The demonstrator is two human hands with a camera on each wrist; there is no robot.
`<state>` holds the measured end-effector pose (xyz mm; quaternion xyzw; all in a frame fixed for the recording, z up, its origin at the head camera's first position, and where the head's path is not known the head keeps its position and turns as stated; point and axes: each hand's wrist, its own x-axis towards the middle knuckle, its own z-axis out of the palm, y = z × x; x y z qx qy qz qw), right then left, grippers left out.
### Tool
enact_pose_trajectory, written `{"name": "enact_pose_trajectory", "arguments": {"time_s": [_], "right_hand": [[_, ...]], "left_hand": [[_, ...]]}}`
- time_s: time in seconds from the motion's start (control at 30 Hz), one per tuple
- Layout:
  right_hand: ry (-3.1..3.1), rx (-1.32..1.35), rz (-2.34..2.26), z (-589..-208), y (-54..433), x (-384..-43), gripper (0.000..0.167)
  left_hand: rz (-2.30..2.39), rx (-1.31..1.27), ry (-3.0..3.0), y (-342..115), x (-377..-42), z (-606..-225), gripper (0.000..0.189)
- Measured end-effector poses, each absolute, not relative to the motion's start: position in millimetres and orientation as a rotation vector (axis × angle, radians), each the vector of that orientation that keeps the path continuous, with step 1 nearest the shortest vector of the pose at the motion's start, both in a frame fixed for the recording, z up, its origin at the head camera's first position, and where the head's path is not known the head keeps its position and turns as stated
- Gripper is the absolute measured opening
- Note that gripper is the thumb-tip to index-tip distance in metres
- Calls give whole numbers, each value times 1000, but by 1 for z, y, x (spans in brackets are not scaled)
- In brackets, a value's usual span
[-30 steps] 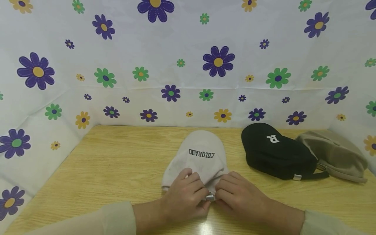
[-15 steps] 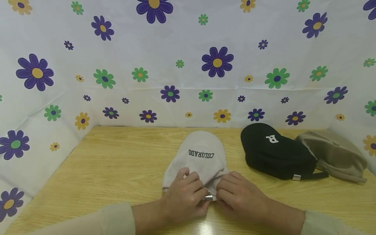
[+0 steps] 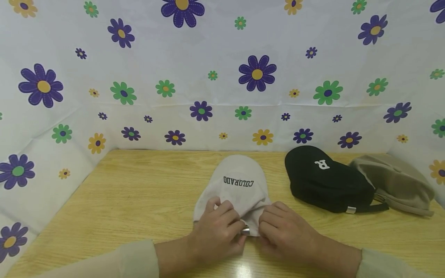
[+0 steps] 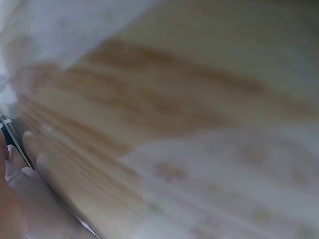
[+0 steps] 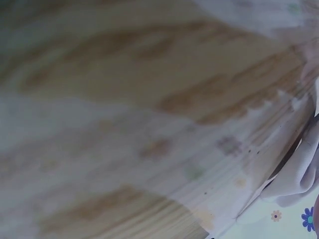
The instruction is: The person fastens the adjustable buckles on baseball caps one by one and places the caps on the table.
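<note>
A light grey baseball cap (image 3: 240, 170) with dark COLORADO lettering lies on the table in the head view, its brim pointing away from me. My left hand (image 3: 219, 227) grips the cap's near edge by a metal buckle (image 3: 245, 230) that shows beside the fingers. On the other side of the buckle, my right hand (image 3: 286, 229) pinches the cap's edge, fingers curled in. Pale fabric is bunched between the two hands. Part of the cap's back strap is hidden behind the fingers. In the right wrist view, grey cap fabric (image 5: 291, 179) shows at the right edge.
To the right lies a black cap (image 3: 326, 181) with a white R, its strap end sticking out. An olive-brown cap (image 3: 396, 181) sits partly behind it. The wooden table (image 3: 139, 185) ends at a flower-printed white cloth (image 3: 215, 46) hung behind and along both sides.
The hands have drawn slightly apart at the cap's near edge, the right one shifting a little rightward. The buckle has moved slightly left and up with the left hand. The other caps stay put.
</note>
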<state>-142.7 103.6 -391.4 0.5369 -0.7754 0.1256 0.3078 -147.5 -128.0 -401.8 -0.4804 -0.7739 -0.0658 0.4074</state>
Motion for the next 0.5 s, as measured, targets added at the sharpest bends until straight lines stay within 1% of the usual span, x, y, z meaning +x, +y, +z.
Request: {"name": "enact_pose_trajectory", "arguments": {"time_s": [0.17, 0.5], "right_hand": [[-2021, 1410, 337, -391, 104, -143, 26], [-1930, 1386, 354, -394, 103, -145, 17]], "left_hand": [[-162, -1192, -1951, -128, -148, -402, 15], [-137, -1173, -1933, -130, -150, -402, 18]]}}
